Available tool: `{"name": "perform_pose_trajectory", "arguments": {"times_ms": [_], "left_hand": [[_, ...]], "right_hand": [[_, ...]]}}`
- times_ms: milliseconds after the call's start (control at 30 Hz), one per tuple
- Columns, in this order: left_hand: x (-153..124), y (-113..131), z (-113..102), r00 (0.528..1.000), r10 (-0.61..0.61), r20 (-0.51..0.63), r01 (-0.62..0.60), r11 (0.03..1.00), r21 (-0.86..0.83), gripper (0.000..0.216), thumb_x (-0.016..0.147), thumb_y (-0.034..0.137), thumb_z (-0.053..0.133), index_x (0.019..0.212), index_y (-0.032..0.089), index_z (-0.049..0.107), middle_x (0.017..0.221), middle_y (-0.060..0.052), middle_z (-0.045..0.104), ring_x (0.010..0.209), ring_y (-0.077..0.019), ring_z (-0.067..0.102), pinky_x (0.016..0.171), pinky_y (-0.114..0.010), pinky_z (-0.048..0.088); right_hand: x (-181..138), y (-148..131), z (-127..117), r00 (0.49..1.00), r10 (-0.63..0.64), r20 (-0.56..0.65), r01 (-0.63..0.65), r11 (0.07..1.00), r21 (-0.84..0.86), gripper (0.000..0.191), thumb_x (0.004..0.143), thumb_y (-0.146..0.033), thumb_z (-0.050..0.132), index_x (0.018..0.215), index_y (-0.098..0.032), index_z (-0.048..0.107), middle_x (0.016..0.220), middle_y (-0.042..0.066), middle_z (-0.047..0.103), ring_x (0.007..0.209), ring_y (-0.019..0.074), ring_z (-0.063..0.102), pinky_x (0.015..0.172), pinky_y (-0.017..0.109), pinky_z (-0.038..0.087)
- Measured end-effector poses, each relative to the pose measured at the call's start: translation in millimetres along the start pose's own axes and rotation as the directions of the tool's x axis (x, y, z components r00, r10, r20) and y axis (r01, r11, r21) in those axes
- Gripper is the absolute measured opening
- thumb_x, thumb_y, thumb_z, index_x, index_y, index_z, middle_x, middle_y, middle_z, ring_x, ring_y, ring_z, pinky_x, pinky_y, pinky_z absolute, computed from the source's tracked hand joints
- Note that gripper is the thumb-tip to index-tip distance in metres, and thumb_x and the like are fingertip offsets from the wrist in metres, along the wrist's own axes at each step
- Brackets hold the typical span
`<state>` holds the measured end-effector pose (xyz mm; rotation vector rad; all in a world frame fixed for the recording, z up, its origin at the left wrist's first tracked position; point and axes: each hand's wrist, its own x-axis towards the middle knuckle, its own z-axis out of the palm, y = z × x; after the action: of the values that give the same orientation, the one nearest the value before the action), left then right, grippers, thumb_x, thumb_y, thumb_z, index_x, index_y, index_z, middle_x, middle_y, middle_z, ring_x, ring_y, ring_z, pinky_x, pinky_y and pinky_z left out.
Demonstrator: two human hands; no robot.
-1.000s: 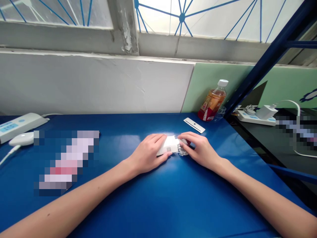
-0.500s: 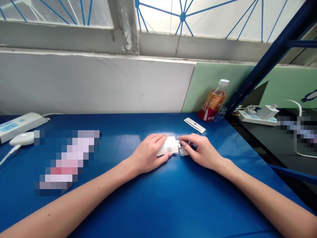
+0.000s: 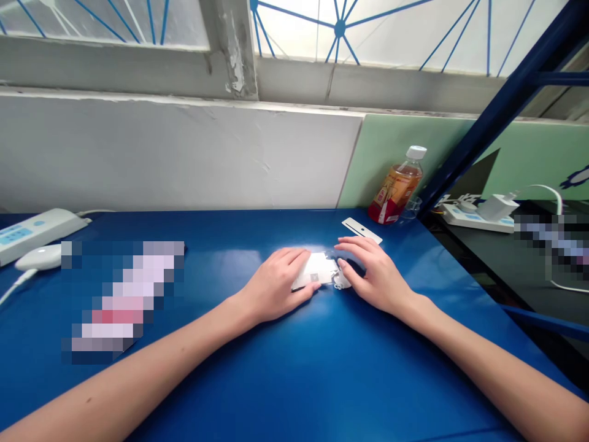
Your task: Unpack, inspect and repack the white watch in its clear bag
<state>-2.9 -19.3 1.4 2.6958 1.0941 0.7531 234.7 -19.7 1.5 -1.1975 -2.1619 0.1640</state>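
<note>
My left hand (image 3: 280,282) grips a flat white packet (image 3: 319,269) on the blue tabletop, its fingers over the far side and its thumb along the near edge. The packet bears a small grey printed square. Just right of it lie small white loose-looking bits (image 3: 341,281), too small to name; a clear, shiny edge shows beside them. My right hand (image 3: 377,270) hovers at these bits, thumb and fingers apart, with nothing visible between them. Its palm side is partly hidden.
Behind my right hand lies a white slotted strip (image 3: 354,227). A drink bottle (image 3: 396,190) stands by the blue frame post (image 3: 478,116). At left are a power strip (image 3: 41,232), a white plug-like device (image 3: 39,256) and a pixelated object (image 3: 129,301).
My right hand's fingers have spread and lifted away from the packet's right end, where they were pinched together. My left hand and the packet stay in place.
</note>
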Motion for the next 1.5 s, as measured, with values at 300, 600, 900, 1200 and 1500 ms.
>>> {"name": "perform_pose_trajectory", "arguments": {"times_ms": [300,600,900,1200,1500], "left_hand": [[-0.6,-0.9,1.0,1.0,-0.007,0.013,0.007,1.0,0.004,0.044,0.09,0.04,0.059,0.125,0.013,0.055,0.123,-0.017,0.063,0.115,-0.0311,0.058,0.097,-0.044,0.049],[-0.7,-1.6,1.4,1.0,-0.01,0.015,0.01,1.0,-0.004,0.043,0.09,0.04,0.059,0.124,0.014,0.056,0.123,-0.016,0.063,0.114,-0.031,0.058,0.096,-0.045,0.049],[0.3,-0.5,0.4,1.0,-0.025,0.013,0.026,0.999,-0.024,0.044,0.088,0.04,0.061,0.124,0.015,0.057,0.124,-0.016,0.063,0.116,-0.0316,0.058,0.099,-0.047,0.049],[-3.3,-5.8,5.6,0.996,-0.028,0.088,0.026,0.999,0.029,0.056,0.093,0.046,0.054,0.135,0.01,0.049,0.139,-0.019,0.054,0.137,-0.0328,0.042,0.109,-0.048,0.04],[-2.1,-4.1,-0.3,0.954,-0.05,0.297,0.024,0.995,0.092,0.064,0.1,0.05,0.038,0.15,0.011,0.031,0.155,-0.019,0.032,0.146,-0.0355,0.02,0.115,-0.053,0.027]], "right_hand": [[0.2,0.7,1.1,0.988,0.127,0.084,-0.136,0.983,0.12,0.024,0.09,-0.025,0.055,0.109,-0.02,0.067,0.108,0.009,0.073,0.099,0.0257,0.068,0.089,0.043,0.053],[7.2,3.6,-2.0,0.902,0.365,0.23,-0.431,0.78,0.454,0.027,0.079,-0.032,0.068,0.1,-0.015,0.07,0.084,0.008,0.075,0.071,0.0205,0.071,0.059,0.03,0.058],[6.2,2.5,-1.8,0.896,0.36,0.262,-0.445,0.704,0.554,0.027,0.086,-0.037,0.061,0.093,-0.015,0.075,0.082,0.008,0.076,0.071,0.0212,0.071,0.06,0.032,0.059],[3.2,-4.3,-3.5,0.92,0.297,0.254,-0.39,0.738,0.55,0.026,0.085,-0.038,0.063,0.092,-0.017,0.078,0.098,0.01,0.077,0.094,0.0271,0.071,0.085,0.041,0.059],[1.5,-6.1,-0.5,0.934,0.2,0.296,-0.342,0.738,0.581,0.02,0.076,-0.022,0.071,0.095,-0.018,0.076,0.114,0.009,0.072,0.103,0.0251,0.07,0.093,0.039,0.059]]}}
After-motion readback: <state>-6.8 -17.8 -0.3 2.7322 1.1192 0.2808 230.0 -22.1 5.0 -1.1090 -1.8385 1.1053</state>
